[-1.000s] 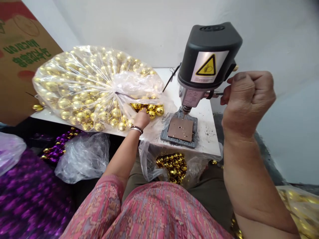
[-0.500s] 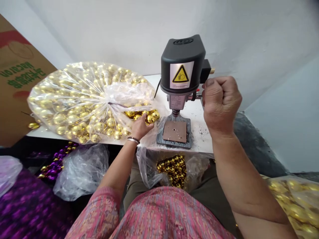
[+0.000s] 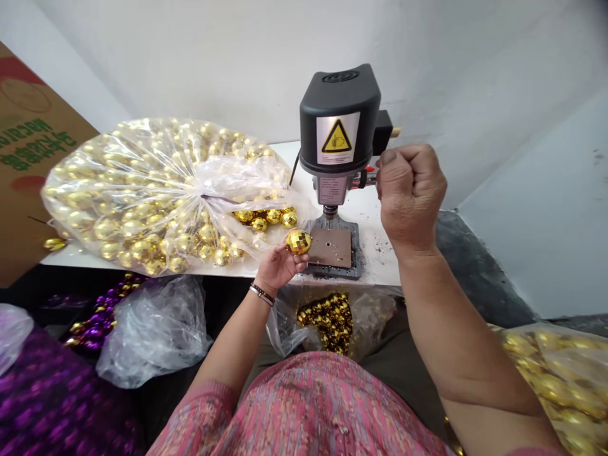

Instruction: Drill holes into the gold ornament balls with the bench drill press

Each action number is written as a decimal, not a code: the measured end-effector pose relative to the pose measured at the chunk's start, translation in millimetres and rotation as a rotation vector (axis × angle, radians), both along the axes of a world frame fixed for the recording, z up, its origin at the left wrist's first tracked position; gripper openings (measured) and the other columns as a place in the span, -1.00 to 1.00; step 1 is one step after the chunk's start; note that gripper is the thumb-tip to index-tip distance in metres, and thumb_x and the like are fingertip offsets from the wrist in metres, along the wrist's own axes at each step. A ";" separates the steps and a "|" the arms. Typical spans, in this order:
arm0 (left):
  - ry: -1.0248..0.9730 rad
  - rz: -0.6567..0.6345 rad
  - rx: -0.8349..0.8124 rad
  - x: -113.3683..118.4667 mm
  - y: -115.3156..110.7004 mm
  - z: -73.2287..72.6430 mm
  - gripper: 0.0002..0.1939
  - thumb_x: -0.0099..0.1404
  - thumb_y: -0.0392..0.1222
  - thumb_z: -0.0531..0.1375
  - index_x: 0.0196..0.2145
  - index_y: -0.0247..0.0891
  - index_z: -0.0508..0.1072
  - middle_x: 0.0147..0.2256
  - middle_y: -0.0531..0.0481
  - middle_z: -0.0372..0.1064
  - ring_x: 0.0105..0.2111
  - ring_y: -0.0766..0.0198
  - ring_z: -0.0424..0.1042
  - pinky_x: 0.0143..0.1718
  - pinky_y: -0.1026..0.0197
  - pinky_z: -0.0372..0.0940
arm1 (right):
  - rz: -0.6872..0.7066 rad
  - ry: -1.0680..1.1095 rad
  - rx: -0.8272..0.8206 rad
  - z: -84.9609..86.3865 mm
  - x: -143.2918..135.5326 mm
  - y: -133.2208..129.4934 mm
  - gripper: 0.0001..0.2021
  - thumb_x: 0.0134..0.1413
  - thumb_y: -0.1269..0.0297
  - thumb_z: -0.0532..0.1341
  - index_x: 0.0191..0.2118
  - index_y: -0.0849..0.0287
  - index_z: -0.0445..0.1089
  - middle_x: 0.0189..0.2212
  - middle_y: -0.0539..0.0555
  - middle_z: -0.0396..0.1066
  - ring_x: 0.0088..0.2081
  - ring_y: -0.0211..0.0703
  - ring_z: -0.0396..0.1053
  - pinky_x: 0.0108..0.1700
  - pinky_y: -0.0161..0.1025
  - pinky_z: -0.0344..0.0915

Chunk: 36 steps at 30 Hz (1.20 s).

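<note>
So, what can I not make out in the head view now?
Head view:
Whatever the right hand holds: hidden in its fist.
Fine print on the drill press: too small.
Cardboard box: cut off by left edge.
Gold ball: underside partly hidden by left hand.

On the table [image 3: 370,212], the bag [image 3: 142,180] sits left of the drill press [image 3: 339,120] (box [image 3: 28,215] farther left).

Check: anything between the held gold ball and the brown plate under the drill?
Nothing visible. The left hand holds the gold ball by the left edge of the brown plate; the drill chuck sits above the plate, the right hand beyond its right side.
</note>
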<state>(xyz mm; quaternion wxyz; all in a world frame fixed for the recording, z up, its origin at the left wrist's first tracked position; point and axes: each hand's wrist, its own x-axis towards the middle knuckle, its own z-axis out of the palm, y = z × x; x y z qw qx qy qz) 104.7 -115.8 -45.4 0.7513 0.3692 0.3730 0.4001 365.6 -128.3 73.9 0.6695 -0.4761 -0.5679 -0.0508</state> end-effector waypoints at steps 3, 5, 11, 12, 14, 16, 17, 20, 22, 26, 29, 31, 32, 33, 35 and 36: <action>0.044 -0.023 0.070 8.5 1.3 2.9 -0.10 0.06 0.05 0.62 0.33 -0.12 0.52 -0.12 -0.03 0.60 -0.30 0.27 0.53 -0.32 0.26 0.34 | -0.011 0.011 -0.009 0.0 -1.9 0.6 -0.50 0.63 -0.26 0.07 -0.17 0.08 0.40 -0.35 -0.01 0.41 -0.30 -0.28 0.40 -0.11 -0.19 0.51; 0.129 -0.060 0.134 14.7 4.2 6.0 0.03 -0.02 -0.05 0.67 0.38 -0.13 0.49 -0.16 0.05 0.58 -0.35 0.33 0.49 -0.36 0.29 0.29 | -0.013 0.016 -0.010 0.5 -4.2 0.8 -0.50 0.64 -0.25 0.05 -0.16 0.07 0.40 -0.34 0.00 0.41 -0.30 -0.29 0.41 -0.13 -0.20 0.52; 0.451 -0.204 0.268 34.9 24.0 19.1 -0.31 0.24 -0.10 0.57 0.28 -0.25 0.57 -0.29 0.10 0.53 -0.42 0.35 0.50 -0.39 0.30 0.36 | -0.046 -0.019 0.004 3.7 -9.5 -0.6 -0.43 0.64 -0.30 -0.02 -0.17 0.09 0.40 -0.35 -0.01 0.38 -0.30 -0.33 0.39 -0.14 -0.26 0.52; 0.497 -0.209 0.278 37.9 26.9 20.8 -0.34 0.26 -0.14 0.55 0.28 -0.25 0.57 -0.30 0.10 0.53 -0.43 0.35 0.49 -0.40 0.31 0.35 | -0.047 -0.026 0.008 4.3 -9.9 -1.2 -0.41 0.64 -0.32 -0.03 -0.17 0.09 0.40 -0.35 -0.02 0.38 -0.30 -0.34 0.39 -0.13 -0.26 0.52; 0.564 -0.201 0.287 42.8 30.7 22.7 -0.35 0.28 -0.21 0.53 0.29 -0.23 0.55 -0.31 0.11 0.52 -0.46 0.36 0.47 -0.42 0.32 0.33 | -0.038 -0.030 0.000 5.7 -9.9 -2.8 -0.37 0.62 -0.36 -0.05 -0.16 0.09 0.41 -0.35 -0.02 0.37 -0.29 -0.34 0.38 -0.13 -0.27 0.52; 0.595 -0.202 0.287 45.9 32.1 22.8 -0.34 0.31 -0.25 0.51 0.32 -0.22 0.53 -0.28 0.09 0.54 -0.47 0.37 0.47 -0.42 0.31 0.33 | -0.022 -0.024 -0.027 7.3 -9.2 -4.8 -0.36 0.62 -0.38 -0.06 -0.15 0.10 0.42 -0.34 -0.02 0.38 -0.28 -0.34 0.38 -0.11 -0.27 0.52; 0.602 -0.209 0.287 46.8 32.3 22.4 -0.35 0.32 -0.25 0.50 0.33 -0.22 0.53 -0.27 0.08 0.55 -0.46 0.37 0.47 -0.41 0.31 0.34 | -0.012 -0.023 -0.040 8.1 -8.6 -5.9 -0.35 0.61 -0.38 -0.06 -0.15 0.10 0.43 -0.33 -0.02 0.38 -0.28 -0.35 0.38 -0.09 -0.27 0.53; 0.637 -0.219 0.300 49.2 33.3 20.1 -0.34 0.35 -0.25 0.48 0.37 -0.25 0.53 -0.26 0.06 0.56 -0.46 0.36 0.46 -0.40 0.29 0.35 | 0.031 -0.030 -0.055 10.6 -6.2 -9.2 -0.31 0.59 -0.43 -0.06 -0.13 0.12 0.45 -0.33 -0.03 0.37 -0.26 -0.35 0.39 -0.07 -0.26 0.53; 0.688 -0.224 0.319 51.7 35.3 18.9 -0.32 0.36 -0.23 0.49 0.39 -0.25 0.53 -0.26 0.05 0.57 -0.46 0.35 0.44 -0.39 0.28 0.34 | 0.063 -0.028 -0.047 11.7 -5.1 -11.0 -0.27 0.56 -0.47 -0.07 -0.13 0.13 0.46 -0.33 -0.03 0.35 -0.26 -0.35 0.39 -0.07 -0.27 0.52; 0.826 -0.225 0.444 59.2 41.1 20.4 -0.27 0.28 -0.22 0.56 0.39 -0.23 0.60 -0.17 0.00 0.65 -0.34 0.28 0.51 -0.21 0.23 0.47 | 0.061 -0.024 -0.028 11.3 -5.8 -12.3 -0.28 0.57 -0.45 -0.06 -0.13 0.15 0.47 -0.31 -0.03 0.32 -0.25 -0.37 0.38 -0.05 -0.27 0.52; 0.891 -0.271 0.546 64.4 44.2 25.2 -0.22 0.24 -0.24 0.59 0.39 -0.27 0.62 -0.13 -0.04 0.69 -0.20 0.19 0.57 -0.03 0.17 0.52 | 0.044 -0.031 0.004 9.7 -7.8 -11.0 -0.32 0.61 -0.39 -0.05 -0.13 0.15 0.46 -0.32 -0.02 0.31 -0.26 -0.37 0.37 -0.07 -0.29 0.50; 0.909 -0.316 0.541 66.6 45.2 28.2 -0.19 0.26 -0.23 0.59 0.43 -0.30 0.59 -0.15 -0.05 0.69 -0.19 0.17 0.57 0.00 0.15 0.53 | 0.033 -0.030 0.026 9.1 -8.8 -10.0 -0.33 0.61 -0.37 -0.05 -0.14 0.15 0.46 -0.34 -0.03 0.30 -0.27 -0.38 0.37 -0.10 -0.30 0.49; 0.912 -0.333 0.532 67.3 45.5 29.0 -0.19 0.28 -0.23 0.59 0.45 -0.31 0.58 -0.16 -0.04 0.69 -0.20 0.17 0.57 0.00 0.15 0.53 | 0.026 -0.028 0.031 8.9 -9.1 -9.7 -0.33 0.61 -0.37 -0.05 -0.15 0.15 0.45 -0.35 -0.04 0.30 -0.28 -0.38 0.37 -0.11 -0.31 0.49; 0.913 -0.344 0.527 67.6 45.6 29.3 -0.19 0.28 -0.22 0.59 0.45 -0.32 0.58 -0.17 -0.04 0.69 -0.20 0.17 0.57 0.00 0.15 0.53 | 0.022 -0.025 0.032 8.7 -9.3 -9.8 -0.33 0.61 -0.37 -0.04 -0.15 0.15 0.45 -0.35 -0.04 0.31 -0.28 -0.38 0.37 -0.12 -0.31 0.49; 0.911 -0.341 0.535 67.7 45.7 27.9 -0.19 0.26 -0.22 0.60 0.43 -0.35 0.60 -0.17 -0.05 0.69 -0.20 0.17 0.58 0.01 0.14 0.54 | 0.031 -0.013 0.028 7.4 -9.5 -11.0 -0.35 0.61 -0.37 -0.02 -0.15 0.15 0.45 -0.34 -0.04 0.34 -0.29 -0.38 0.36 -0.12 -0.30 0.49; 0.909 -0.334 0.543 67.5 45.7 26.4 -0.19 0.25 -0.22 0.60 0.42 -0.36 0.60 -0.17 -0.05 0.69 -0.20 0.17 0.58 0.01 0.13 0.54 | 0.044 -0.002 0.031 6.0 -9.5 -12.0 -0.37 0.61 -0.36 0.01 -0.15 0.15 0.45 -0.33 -0.04 0.37 -0.28 -0.38 0.37 -0.11 -0.30 0.49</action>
